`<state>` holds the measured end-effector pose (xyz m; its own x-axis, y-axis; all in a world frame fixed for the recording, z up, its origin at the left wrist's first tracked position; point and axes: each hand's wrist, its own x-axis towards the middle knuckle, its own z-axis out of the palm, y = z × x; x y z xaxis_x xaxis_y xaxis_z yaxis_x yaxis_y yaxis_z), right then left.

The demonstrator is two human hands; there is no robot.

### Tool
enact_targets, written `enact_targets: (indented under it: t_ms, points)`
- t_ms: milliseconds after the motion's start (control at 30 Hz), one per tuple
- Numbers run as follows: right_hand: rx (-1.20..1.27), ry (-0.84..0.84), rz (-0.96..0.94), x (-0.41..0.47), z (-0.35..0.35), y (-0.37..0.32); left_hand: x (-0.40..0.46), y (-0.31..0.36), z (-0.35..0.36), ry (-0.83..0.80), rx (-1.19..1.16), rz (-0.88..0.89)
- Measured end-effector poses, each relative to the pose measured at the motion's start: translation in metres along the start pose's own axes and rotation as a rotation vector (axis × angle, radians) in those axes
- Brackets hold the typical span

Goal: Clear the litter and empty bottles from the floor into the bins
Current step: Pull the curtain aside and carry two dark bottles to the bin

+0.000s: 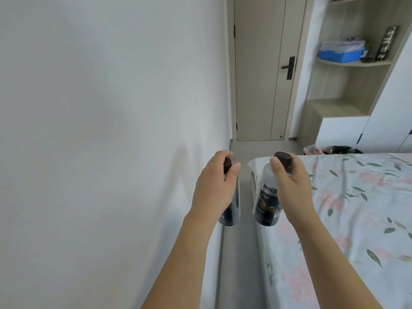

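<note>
**Two capped bottles held up in the gap between wall and bed**

Furthest left of both hands stands the plain white wall (100, 130), running down to a pale skirting beside the left forearm. The left hand (214, 186) is raised in front of the person, its fingers curled round the neck of a dark bottle (231, 210) just under the black cap, which peeks out between thumb and fingers. That bottle hangs below the hand, most of its body hidden behind the palm and wrist, its base close to the wall.

Between the two hands runs a narrow strip of grey floor (240, 253), leading ahead to a closed beige door (263, 70) with a black handle, well beyond the fingertips.

Just right of that gap, the right hand (292, 186) pinches a second bottle (267, 197) at its neck, thumb on the near side below the black cap, the other fingers wrapped behind. This bottle is clear at the shoulder with a dark label reading "PH8.0", and it hangs slightly tilted over the edge of the bed. The two bottles are near one another but apart.

Right of the right hand spreads the floral bedsheet (356, 208). Above and beyond it, wooden shelves (347, 85) carry a blue box (338, 55).
</note>
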<state>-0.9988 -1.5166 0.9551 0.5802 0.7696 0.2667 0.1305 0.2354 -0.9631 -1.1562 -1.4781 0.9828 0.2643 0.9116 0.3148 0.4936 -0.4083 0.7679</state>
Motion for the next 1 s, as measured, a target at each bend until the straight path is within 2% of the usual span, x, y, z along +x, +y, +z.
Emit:
enact_targets:
  t_ms: [433, 767, 1000]
  points:
    - [-0.040, 0.030, -0.022, 0.190, 0.012, 0.044, 0.205, -0.017, 0.081, -0.063, -0.007, 0.005]
    - [-0.063, 0.137, 0.012, 0.328, 0.034, 0.092, 0.355, -0.045, 0.146, -0.122, -0.008, 0.029]
    - [-0.067, 0.219, -0.013, 0.444, 0.053, 0.113, 0.495, -0.061, 0.185, -0.071, -0.005, 0.039]
